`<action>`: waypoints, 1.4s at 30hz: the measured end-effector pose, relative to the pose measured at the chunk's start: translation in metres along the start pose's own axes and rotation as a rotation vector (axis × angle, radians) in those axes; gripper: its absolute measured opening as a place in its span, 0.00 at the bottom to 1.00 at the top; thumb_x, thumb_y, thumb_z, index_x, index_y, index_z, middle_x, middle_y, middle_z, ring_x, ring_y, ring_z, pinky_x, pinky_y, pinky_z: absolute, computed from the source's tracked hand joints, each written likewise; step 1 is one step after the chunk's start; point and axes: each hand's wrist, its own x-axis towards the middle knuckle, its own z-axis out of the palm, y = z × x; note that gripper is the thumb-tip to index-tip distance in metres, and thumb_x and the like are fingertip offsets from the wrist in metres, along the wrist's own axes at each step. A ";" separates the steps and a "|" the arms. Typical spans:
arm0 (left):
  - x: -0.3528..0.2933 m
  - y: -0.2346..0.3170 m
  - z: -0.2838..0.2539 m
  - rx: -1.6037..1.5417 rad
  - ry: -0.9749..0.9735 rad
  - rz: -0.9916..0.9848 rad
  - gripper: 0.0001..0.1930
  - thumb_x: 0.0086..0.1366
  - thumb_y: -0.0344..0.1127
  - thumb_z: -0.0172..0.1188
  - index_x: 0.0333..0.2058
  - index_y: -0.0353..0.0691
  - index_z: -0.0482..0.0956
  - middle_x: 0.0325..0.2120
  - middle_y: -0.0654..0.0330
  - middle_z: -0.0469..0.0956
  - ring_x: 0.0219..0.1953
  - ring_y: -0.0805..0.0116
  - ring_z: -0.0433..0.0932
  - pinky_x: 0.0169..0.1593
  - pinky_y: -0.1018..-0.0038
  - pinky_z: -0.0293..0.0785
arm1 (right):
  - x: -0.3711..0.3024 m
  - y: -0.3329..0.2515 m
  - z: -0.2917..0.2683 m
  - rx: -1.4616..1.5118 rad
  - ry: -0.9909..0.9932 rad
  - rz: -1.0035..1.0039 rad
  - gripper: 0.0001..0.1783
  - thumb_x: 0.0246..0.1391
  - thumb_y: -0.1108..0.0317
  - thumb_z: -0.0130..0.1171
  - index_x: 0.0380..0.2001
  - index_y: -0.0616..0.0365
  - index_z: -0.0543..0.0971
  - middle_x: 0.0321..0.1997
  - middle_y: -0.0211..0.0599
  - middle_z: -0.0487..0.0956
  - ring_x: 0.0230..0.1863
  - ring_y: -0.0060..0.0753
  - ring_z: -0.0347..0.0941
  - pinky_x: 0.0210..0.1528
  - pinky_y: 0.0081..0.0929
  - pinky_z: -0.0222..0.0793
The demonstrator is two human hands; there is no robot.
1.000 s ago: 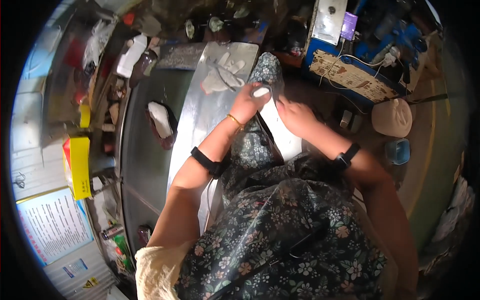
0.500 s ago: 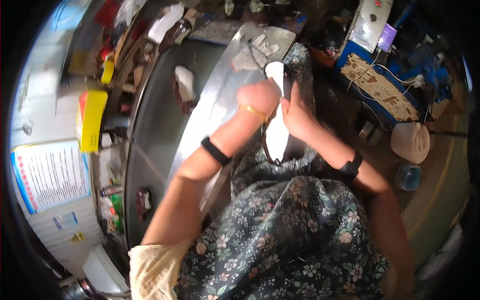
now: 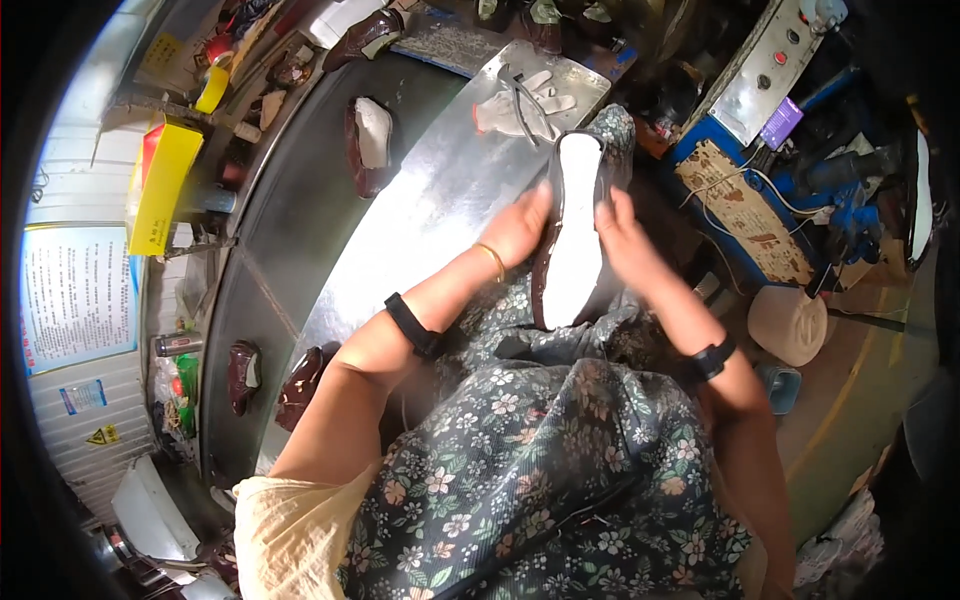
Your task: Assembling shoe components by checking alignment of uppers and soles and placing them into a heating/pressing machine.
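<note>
A dark brown shoe rests sole up over my lap, its long white underside facing me. My left hand grips its left edge, fingers partly hidden behind the upper. On the opposite edge, my right hand lies along the shoe's side, slightly smeared by motion, with fingers bent against it. Just beyond the shoe, a pair of metal pincers lies across a pale work glove on the shiny metal tabletop.
On the dark curved conveyor at left stands a brown shoe with a white sole. Brown shoes are nearer me. A blue machine with cables, a whitish jug and a yellow box stand around.
My left hand has moved off the top of the sole to the shoe's left edge. My right hand has slid slightly outward and down. The whole view has shifted a little.
</note>
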 end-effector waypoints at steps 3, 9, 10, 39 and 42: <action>0.041 0.014 -0.020 -0.019 -0.091 -0.198 0.47 0.68 0.63 0.15 0.43 0.27 0.78 0.43 0.30 0.73 0.52 0.36 0.69 0.58 0.56 0.61 | 0.055 -0.048 -0.032 0.087 -0.043 0.609 0.42 0.64 0.36 0.27 0.55 0.67 0.68 0.55 0.49 0.74 0.58 0.41 0.68 0.57 0.33 0.63; 0.074 0.063 -0.011 0.524 0.021 0.112 0.34 0.71 0.48 0.28 0.24 0.33 0.80 0.25 0.43 0.79 0.30 0.43 0.79 0.40 0.55 0.73 | 0.113 -0.025 -0.024 -0.895 0.210 -0.418 0.24 0.64 0.50 0.40 0.33 0.60 0.76 0.37 0.49 0.80 0.40 0.51 0.77 0.39 0.42 0.71; 0.071 0.050 -0.006 0.664 0.111 0.252 0.28 0.69 0.45 0.33 0.21 0.37 0.80 0.21 0.48 0.80 0.25 0.47 0.79 0.35 0.56 0.75 | 0.104 -0.034 -0.010 -0.909 0.189 -0.300 0.21 0.62 0.53 0.41 0.35 0.59 0.76 0.36 0.50 0.80 0.39 0.53 0.77 0.40 0.43 0.71; -0.080 -0.082 -0.032 0.816 0.288 0.348 0.41 0.53 0.33 0.60 0.65 0.41 0.52 0.55 0.36 0.64 0.58 0.33 0.61 0.63 0.53 0.56 | 0.026 -0.157 -0.496 -1.406 0.575 0.107 0.44 0.46 0.48 0.64 0.64 0.50 0.61 0.58 0.52 0.71 0.58 0.53 0.68 0.57 0.38 0.65; -0.085 -0.110 0.000 0.300 0.066 0.322 0.27 0.56 0.29 0.54 0.57 0.37 0.67 0.51 0.45 0.72 0.57 0.47 0.68 0.61 0.59 0.62 | 0.006 -0.084 -0.537 -1.680 1.064 0.247 0.44 0.44 0.48 0.63 0.66 0.31 0.58 0.65 0.39 0.64 0.58 0.61 0.66 0.58 0.48 0.64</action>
